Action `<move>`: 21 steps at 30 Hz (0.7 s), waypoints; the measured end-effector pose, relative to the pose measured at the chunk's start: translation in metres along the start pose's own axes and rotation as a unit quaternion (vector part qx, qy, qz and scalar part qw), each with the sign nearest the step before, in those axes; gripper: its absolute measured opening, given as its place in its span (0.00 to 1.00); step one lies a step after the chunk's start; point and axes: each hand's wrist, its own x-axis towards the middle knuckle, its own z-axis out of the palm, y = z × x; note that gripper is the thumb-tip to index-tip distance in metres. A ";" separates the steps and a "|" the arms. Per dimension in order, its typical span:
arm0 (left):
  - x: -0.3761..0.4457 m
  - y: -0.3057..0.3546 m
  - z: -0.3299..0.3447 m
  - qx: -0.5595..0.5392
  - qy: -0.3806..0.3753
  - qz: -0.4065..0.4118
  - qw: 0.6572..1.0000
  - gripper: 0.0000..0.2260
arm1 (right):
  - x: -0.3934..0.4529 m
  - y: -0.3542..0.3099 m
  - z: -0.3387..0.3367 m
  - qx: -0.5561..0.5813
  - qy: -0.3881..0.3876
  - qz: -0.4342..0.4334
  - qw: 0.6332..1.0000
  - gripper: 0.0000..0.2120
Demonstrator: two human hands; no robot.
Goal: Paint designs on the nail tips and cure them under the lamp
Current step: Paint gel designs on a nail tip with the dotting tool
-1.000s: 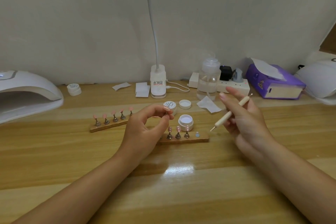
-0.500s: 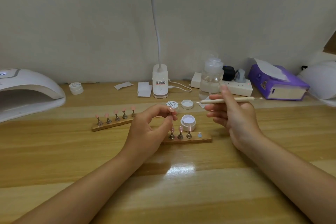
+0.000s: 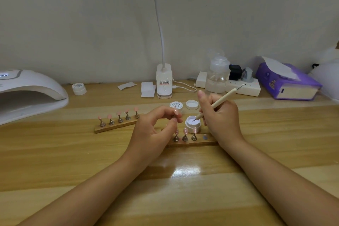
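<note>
My right hand (image 3: 221, 118) grips a cream dotting pen (image 3: 215, 104) and its tip dips into an open white gel jar (image 3: 192, 124). My left hand (image 3: 153, 132) pinches a small nail tip stand (image 3: 174, 118) between thumb and forefinger, left of the jar. In front of the jar lies a wooden holder (image 3: 190, 142) with three pink dotted nail tips on metal stands. A second wooden holder (image 3: 117, 124) with several plain pink tips lies further left. The white curing lamp (image 3: 27, 93) stands at the far left.
Behind the jar sit a closed gel pot (image 3: 176, 106) and a loose white lid (image 3: 192, 104). Along the wall: a desk lamp base (image 3: 163, 82), clear pump bottle (image 3: 217, 77), power strip (image 3: 244, 88), purple tissue pack (image 3: 286, 82), another pot (image 3: 79, 88), paper pieces (image 3: 146, 89).
My right hand turned the pen from level to tip-down and lowered it into the open jar. My left hand kept its pinch, almost still.
</note>
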 end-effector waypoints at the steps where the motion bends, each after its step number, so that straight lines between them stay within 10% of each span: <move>1: 0.000 0.000 0.000 0.003 -0.001 0.002 1.000 0.10 | 0.000 0.000 0.000 -0.009 0.000 -0.003 1.000 0.23; 21: -0.001 0.001 0.000 0.026 -0.005 0.018 0.999 0.10 | -0.001 0.003 0.002 -0.065 -0.016 -0.039 0.997 0.23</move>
